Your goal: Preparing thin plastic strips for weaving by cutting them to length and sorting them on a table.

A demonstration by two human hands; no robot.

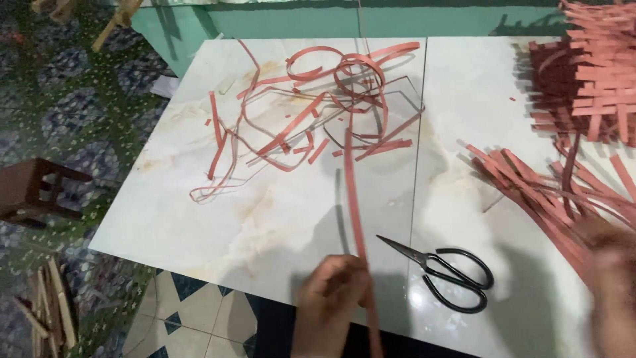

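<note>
Stretching across the pale table (pixel 218 225), a tangle of red strips (pixel 311 106) lies far; a woven mat (pixel 589 73) sits far right. Left hand (pixel 331 301) pinches one long strip (pixel 354 199); blurred right hand (pixel 606 265), grip unclear, meets loose strips (pixel 530 182). Scissors (pixel 447 272) lie between.

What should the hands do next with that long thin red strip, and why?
Probably the right hand should move to the black-handled scissors. The left hand pinches the long thin red strip, which runs straight up the white marble-look tabletop to the tangle of curled red offcuts. The scissors lie shut just beside it, while the blurred right hand is over the bundle of straight red strips.
</note>
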